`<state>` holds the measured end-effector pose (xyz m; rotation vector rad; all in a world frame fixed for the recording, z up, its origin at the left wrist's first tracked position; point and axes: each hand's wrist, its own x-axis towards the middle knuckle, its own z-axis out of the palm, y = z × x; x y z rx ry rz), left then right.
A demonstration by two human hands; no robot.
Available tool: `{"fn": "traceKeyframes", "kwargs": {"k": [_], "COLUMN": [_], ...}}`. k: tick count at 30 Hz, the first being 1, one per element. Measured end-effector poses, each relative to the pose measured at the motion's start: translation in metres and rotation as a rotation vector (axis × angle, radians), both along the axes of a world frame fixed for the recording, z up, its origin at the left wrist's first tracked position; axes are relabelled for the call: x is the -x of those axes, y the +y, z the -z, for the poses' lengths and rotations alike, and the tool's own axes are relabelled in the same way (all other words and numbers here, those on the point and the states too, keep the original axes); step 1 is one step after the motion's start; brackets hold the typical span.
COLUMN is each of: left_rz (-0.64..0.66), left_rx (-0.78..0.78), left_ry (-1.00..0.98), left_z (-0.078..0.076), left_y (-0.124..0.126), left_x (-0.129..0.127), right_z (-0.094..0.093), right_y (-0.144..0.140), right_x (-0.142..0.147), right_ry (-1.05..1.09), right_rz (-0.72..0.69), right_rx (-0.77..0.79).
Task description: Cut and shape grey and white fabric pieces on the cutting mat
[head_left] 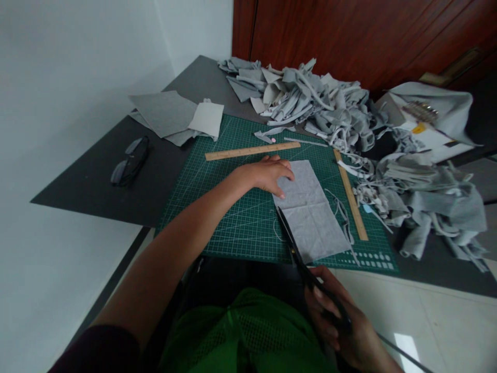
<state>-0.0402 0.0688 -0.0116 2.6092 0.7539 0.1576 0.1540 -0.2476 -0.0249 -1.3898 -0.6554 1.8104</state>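
Grey fabric (308, 210) lies pinned under flat left-hand fingers (285, 181) while right-hand fingers (324, 305) grip scissors (297, 248) along its edge

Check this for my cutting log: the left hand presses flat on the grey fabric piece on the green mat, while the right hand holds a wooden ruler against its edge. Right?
Not quite. In the head view the right hand holds black scissors, not a wooden ruler, with the blades at the edge of the grey fabric piece. The left hand does press flat on it, on the green mat.

My dark grey table (97, 181) carries a green gridded cutting mat (233, 217), black sunglasses (130, 160), flat grey felt sheets (165, 111) and a heap of grey fabric scraps (310, 101).
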Motion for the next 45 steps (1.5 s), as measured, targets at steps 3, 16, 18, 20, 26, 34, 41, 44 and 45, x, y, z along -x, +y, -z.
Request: {"fn": "traceKeyframes", "kwargs": {"k": [3,16,18,20,26,34,41,44,45], "left_rz": [-0.008,0.006,0.012,0.016,0.002,0.001,0.009,0.009,0.006], "left_rx": [-0.003,0.015,0.020,0.026,0.024,0.028,0.023,0.020,0.020], "left_ry": [0.000,0.015,0.014,0.012,-0.005,0.010,0.009,0.007,0.007], "left_z": [0.001,0.001,0.001,0.001,0.002,-0.002,-0.002,0.000,0.000], "left_y": [0.000,0.003,0.003,0.003,0.003,0.000,0.001,0.002,0.002], "left_x": [0.000,0.000,0.000,0.001,0.001,0.001,0.002,0.001,0.001], "right_z": [-0.002,0.002,0.003,0.003,0.001,0.006,0.005,0.004,0.003], "right_y": [0.004,0.014,0.015,0.017,0.022,0.021,0.021,0.021,0.021], "right_x": [0.003,0.013,0.013,0.014,0.014,0.013,0.013,0.015,0.015], "right_ry": [0.011,-0.013,-0.010,-0.013,0.013,0.016,0.004,-0.009,-0.011], "right_rz": [0.010,0.035,0.035,0.030,0.006,0.007,0.006,0.008,0.007], "right_rx": [0.006,-0.008,-0.016,-0.021,-0.022,-0.042,-0.039,-0.035,-0.029]}}
